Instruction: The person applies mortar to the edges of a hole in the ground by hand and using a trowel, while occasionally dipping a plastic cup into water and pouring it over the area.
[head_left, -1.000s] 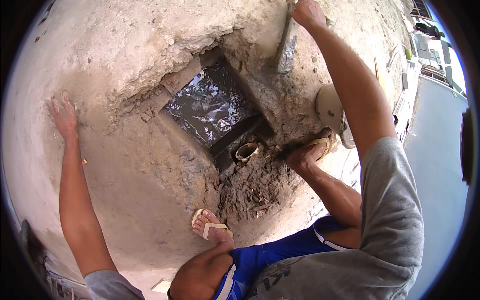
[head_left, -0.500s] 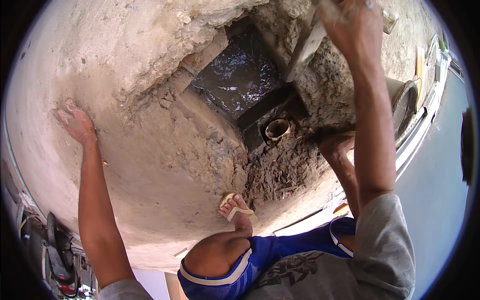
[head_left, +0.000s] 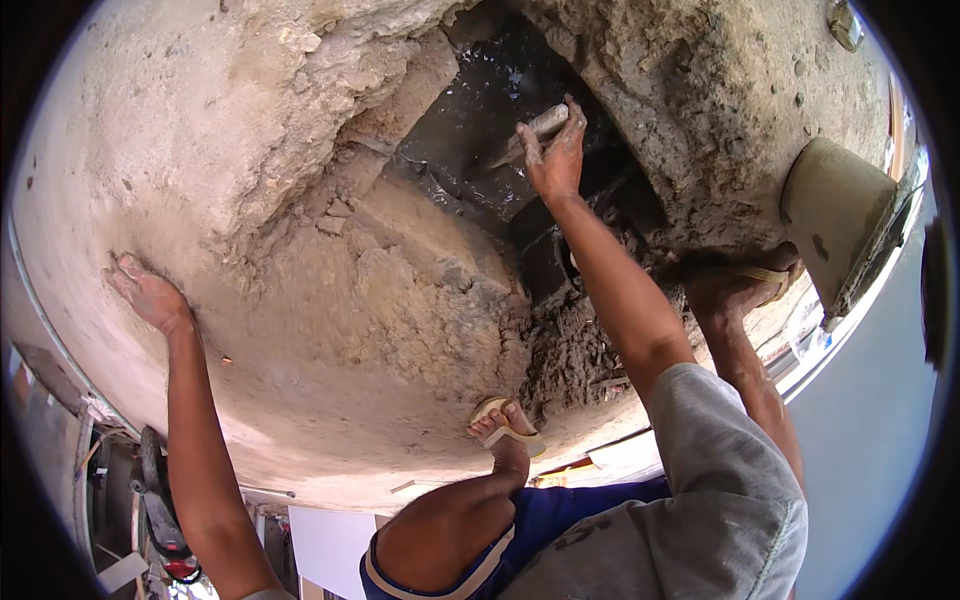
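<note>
My right hand [head_left: 558, 165] reaches over a square pit with dark water [head_left: 465, 115] in it, broken into the concrete floor. Between the thumb and fingers is a pale, mud-smeared tool [head_left: 547, 122]; its thin end points down toward the water, and its exact kind is unclear. On the concrete floor [head_left: 250, 370] to the left, my left hand [head_left: 148, 292] lies flat with fingers spread, holding nothing. Beneath my right forearm, wet dark mud [head_left: 570, 355] borders the near side of the pit. The forearm mostly covers a round pipe mouth there.
Rough broken concrete [head_left: 715, 130] rims the pit. A grey mud-coated bucket [head_left: 835, 205] lies tipped at the right, and a small cylindrical container [head_left: 845, 25] is at the far right. My sandalled feet [head_left: 508, 425] flank the mud. Part of a vehicle [head_left: 160, 510] shows at lower left.
My right hand has swung left and down with the tool, from beyond the pit's right edge to over the water. The view has shifted slightly; my left hand stays on the floor.
</note>
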